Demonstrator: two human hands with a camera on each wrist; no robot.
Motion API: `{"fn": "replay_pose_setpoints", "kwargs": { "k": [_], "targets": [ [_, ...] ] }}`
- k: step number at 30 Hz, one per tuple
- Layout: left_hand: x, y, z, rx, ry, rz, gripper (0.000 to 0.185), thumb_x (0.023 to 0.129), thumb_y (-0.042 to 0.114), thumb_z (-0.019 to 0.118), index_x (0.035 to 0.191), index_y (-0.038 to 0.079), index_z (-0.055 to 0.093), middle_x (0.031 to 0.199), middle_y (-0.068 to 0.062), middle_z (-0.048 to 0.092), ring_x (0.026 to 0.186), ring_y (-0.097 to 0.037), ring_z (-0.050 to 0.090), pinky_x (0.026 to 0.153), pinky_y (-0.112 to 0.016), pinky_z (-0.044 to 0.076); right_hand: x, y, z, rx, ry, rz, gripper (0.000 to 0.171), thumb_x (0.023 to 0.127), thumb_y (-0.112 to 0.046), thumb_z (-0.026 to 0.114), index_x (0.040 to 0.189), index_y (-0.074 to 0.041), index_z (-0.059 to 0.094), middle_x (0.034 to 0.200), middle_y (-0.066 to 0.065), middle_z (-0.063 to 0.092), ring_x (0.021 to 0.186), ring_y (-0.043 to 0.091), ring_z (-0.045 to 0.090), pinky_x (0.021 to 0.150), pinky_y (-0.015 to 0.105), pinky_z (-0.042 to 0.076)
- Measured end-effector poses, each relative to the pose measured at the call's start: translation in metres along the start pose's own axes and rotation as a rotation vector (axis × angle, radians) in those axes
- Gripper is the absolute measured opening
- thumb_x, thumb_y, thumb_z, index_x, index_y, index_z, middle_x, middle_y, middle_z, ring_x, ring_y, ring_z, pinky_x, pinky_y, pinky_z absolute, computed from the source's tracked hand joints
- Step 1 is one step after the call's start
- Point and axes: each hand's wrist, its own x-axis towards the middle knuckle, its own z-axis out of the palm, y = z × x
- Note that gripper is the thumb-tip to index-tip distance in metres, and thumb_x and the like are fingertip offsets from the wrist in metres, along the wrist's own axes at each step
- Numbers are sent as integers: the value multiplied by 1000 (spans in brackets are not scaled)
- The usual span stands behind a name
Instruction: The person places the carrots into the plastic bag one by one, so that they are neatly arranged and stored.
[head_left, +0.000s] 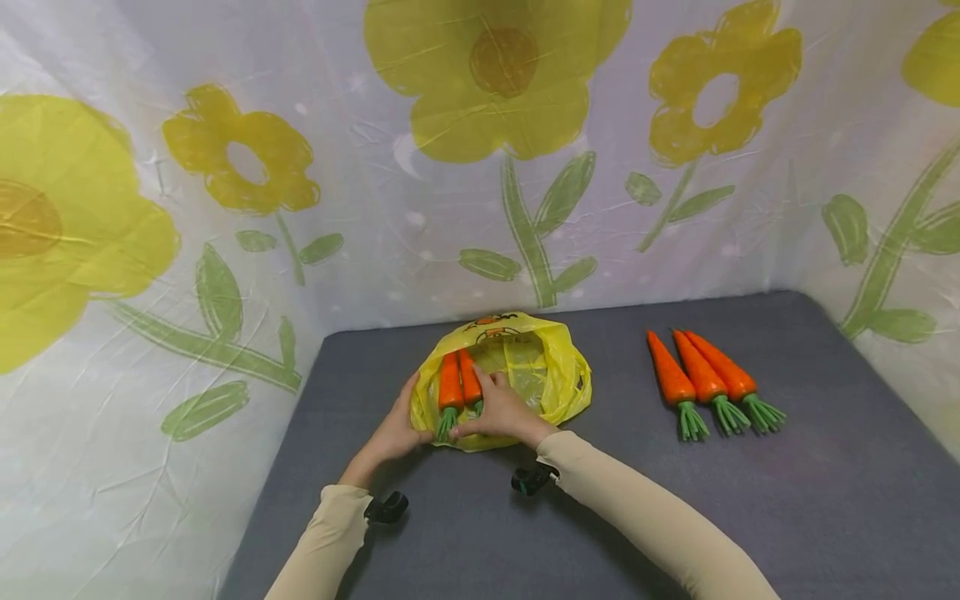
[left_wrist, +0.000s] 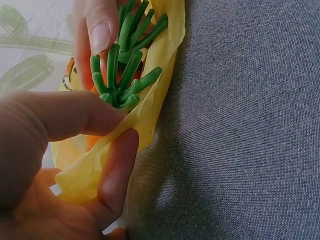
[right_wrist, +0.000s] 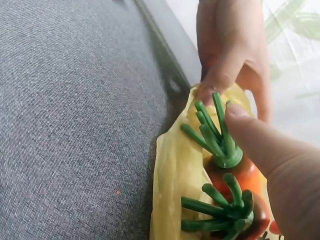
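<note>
A crinkled yellow plastic bag [head_left: 567, 367] lies with its mouth facing me. Inside its left part are two orange carrots [head_left: 450, 382] with green tops [left_wrist: 120, 82], side by side, the tops toward me. My left hand [head_left: 397, 429] pinches the bag's front-left edge between thumb and fingers. My right hand [head_left: 506, 412] reaches over the carrots from the right, fingers extended across the right one. Its thumb [right_wrist: 250, 125] lies straight against the left carrot's green top. The bag's walls hide the carrots' undersides.
Several centimetres to the right, three more carrots [head_left: 701, 379] lie together on the grey cloth-covered table [head_left: 600, 508], tops toward me. A white curtain [head_left: 420, 242] printed with yellow flowers hangs behind the table and along its sides.
</note>
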Motion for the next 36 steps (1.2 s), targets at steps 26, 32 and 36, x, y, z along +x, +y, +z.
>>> {"fn": "replay_pose_setpoints", "kwargs": {
  "k": [26, 32, 36],
  "targets": [
    [1, -4, -10, -63, -45, 41, 108, 77, 8, 73, 159, 7, 3, 158, -32, 22, 134, -44, 40, 107, -52, 36, 8, 6, 0, 14, -12, 31, 114, 72, -54, 84, 159, -13, 21, 148, 25, 39, 123, 38, 55, 100, 51, 49],
    [3, -9, -14, -55, -32, 73, 93, 86, 12, 70, 160, 14, 14, 162, -24, 21, 145, -44, 30, 115, -59, 28, 11, 13, -8, 101, -65, 26, 104, 80, -49, 79, 159, -14, 21, 148, 23, 40, 129, 35, 51, 106, 53, 44],
    [6, -15, -17, -17, -43, 113, 82, 90, 15, 68, 159, 14, 24, 160, -27, 22, 146, -47, 25, 114, -65, 27, 12, 17, -9, 125, -83, 26, 96, 86, -48, 74, 159, -13, 22, 149, 23, 39, 128, 35, 52, 106, 53, 44]
  ]
}}
